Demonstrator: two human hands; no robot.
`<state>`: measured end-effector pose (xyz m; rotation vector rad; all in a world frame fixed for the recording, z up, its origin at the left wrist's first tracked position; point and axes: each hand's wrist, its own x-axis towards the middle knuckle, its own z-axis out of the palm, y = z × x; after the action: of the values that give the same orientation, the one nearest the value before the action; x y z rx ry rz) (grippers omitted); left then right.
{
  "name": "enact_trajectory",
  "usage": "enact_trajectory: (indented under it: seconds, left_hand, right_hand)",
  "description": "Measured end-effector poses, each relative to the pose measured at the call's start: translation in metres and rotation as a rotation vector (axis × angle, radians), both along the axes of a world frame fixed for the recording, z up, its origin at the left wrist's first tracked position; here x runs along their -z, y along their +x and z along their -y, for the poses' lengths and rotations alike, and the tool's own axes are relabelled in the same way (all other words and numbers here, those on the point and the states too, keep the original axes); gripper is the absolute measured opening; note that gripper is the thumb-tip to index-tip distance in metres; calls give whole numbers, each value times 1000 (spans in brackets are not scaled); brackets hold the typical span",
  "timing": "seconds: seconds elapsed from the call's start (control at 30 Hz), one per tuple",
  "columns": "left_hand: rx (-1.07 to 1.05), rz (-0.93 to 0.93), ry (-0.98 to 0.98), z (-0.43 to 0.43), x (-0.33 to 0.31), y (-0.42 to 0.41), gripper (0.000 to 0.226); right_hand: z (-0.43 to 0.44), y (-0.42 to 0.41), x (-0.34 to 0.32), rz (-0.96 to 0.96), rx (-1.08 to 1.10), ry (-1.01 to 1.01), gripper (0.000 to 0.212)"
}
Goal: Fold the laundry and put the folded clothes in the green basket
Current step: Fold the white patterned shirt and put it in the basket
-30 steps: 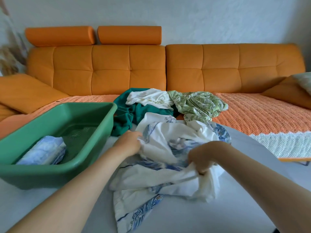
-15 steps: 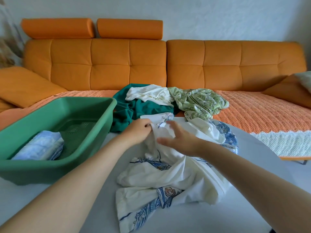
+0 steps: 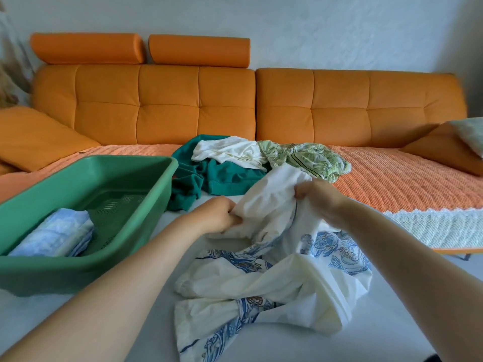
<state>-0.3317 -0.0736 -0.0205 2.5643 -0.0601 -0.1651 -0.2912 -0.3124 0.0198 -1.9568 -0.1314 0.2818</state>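
Observation:
A crumpled white garment with blue floral print lies on the white table in front of me. My left hand grips its upper edge at the left. My right hand grips the same edge further right, lifted a little above the table. The green basket stands on the table at the left, and a folded pale blue and white cloth lies inside it. Behind the garment is a pile of unfolded laundry: a dark green piece, a white piece and a light green patterned piece.
An orange sofa with a woven orange cover runs along the wall behind the table. Cushions lie at its left and right ends.
My right hand left the lower part of the garment, crossed to its top edge beside my left hand, then gripped that edge and pulled it out to the right. The fabric spread.

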Motion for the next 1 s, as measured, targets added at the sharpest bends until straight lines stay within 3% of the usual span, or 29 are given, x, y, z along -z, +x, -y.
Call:
enact_trajectory:
  seconds: [0.1,0.17,0.2,0.27,0.37,0.47,0.57,0.63,0.73,0.83,0.93,1.0]
  left_hand:
    - [-115,222,117,2,-12,10,22]
    - [-160,355,62,4,-22,14,23]
    - [-162,412,19,8,-28,16,24]
    - [-99,489,-75,21,-40,18,27]
    - [67,564,-138,48,-55,19,34]
    - [157,668,-252,65,-59,22,38]
    - [114,721,-270,63,-49,25,43]
    - [24,669,-189,60,-39,26,35]
    - [-1,345,-42,58,-18,28,17]
    - [81,32,-12,65,-1,27,32]
    - [148,-131,-62,79,4,22,52]
    - [189,-109,23,87,7,21,53]
  right_hand:
    - [15,16,7,91,68,-596,25]
    - [19,12,15,251,46,-852,58]
    - [18,8,17,383,8,-825,75]
    - [9,-2,16,625,-174,-574,92]
    - [-6,-7,13,673,-275,-332,101]
    - [-4,0,10,683,-93,-352,75]
    - [17,9,3,660,75,-381,44]
    - [36,13,-2,625,200,-515,39]
    - [67,18,-3,522,355,-934,23]
    - [87,14,-1,326,380,-1226,18]
    - [93,11,11,377,271,-1393,54]
    - [87,8,19,560,53,-1245,78]
